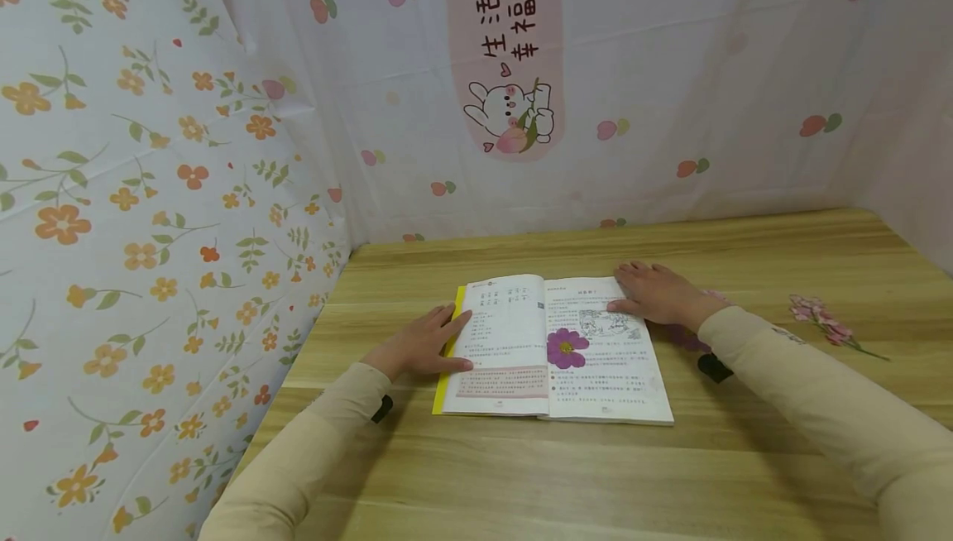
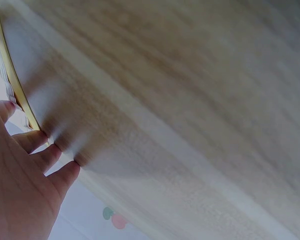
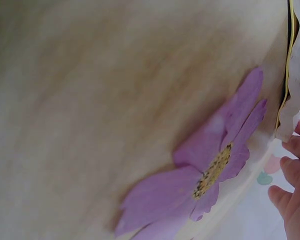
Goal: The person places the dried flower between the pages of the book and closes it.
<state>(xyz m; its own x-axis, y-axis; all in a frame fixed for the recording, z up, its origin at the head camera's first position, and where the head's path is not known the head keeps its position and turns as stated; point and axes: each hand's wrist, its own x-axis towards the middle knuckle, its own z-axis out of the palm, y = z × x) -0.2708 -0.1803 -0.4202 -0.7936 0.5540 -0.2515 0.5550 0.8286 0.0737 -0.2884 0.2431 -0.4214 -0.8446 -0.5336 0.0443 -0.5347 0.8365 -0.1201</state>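
Note:
An open book (image 1: 610, 388) with a yellow cover edge lies on the wooden table. On its right page, near the fold, rests a flat purple flower (image 1: 567, 349). My left hand (image 1: 424, 342) is at the book's left edge, its thumb over the left page. In the left wrist view, fingertips (image 2: 72, 169) of that hand meet the tabletop beside the yellow edge. My right hand (image 1: 658, 297) reaches over the upper right of the right page, fingers extended. Another purple flower (image 3: 200, 185) lies on the table beside the book, partly hidden by the right wrist in the head view.
A pink flower sprig (image 1: 822, 322) with a green stem lies on the table (image 1: 462, 475) to the right. White cloth with orange flowers (image 1: 186, 177) hangs along the left side. Behind the table hangs another cloth (image 1: 670, 69) with a rabbit print and writing.

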